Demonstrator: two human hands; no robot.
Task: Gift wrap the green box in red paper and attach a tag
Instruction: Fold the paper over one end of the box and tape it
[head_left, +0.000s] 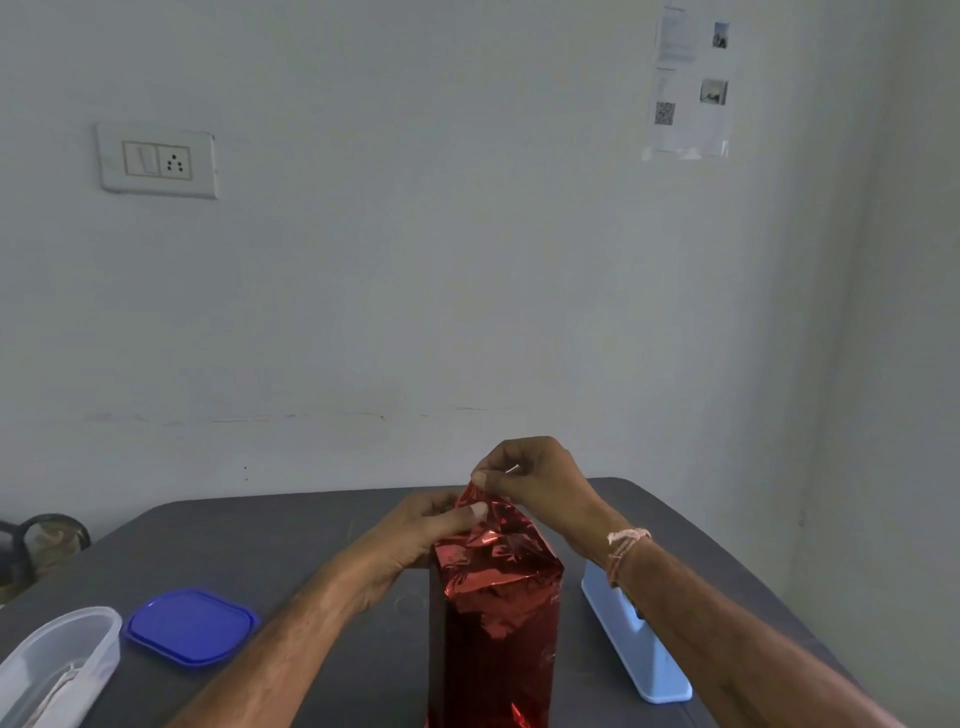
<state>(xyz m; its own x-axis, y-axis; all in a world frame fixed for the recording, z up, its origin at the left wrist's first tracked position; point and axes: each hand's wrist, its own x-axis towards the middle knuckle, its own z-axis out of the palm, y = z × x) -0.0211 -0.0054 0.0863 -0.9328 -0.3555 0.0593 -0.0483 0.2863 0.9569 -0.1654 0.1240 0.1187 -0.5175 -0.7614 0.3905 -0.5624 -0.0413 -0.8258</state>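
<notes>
A tall box wrapped in shiny red paper (496, 623) stands upright on the grey table (311, 530), near its front edge. No green shows; the paper covers every visible side. My left hand (415, 540) holds the top of the box, its thumb pressing a folded red flap. Just above, my right hand (530, 478) pinches the tip of the top flap and lifts it. A small strip that may be tape shows at those fingertips. No tag is visible.
A light blue tape dispenser (639, 644) stands right of the box, under my right forearm. At the left lie a blue lid (192, 626) and a clear plastic container (57, 665). A dark bag (36, 545) sits beyond the table's left edge.
</notes>
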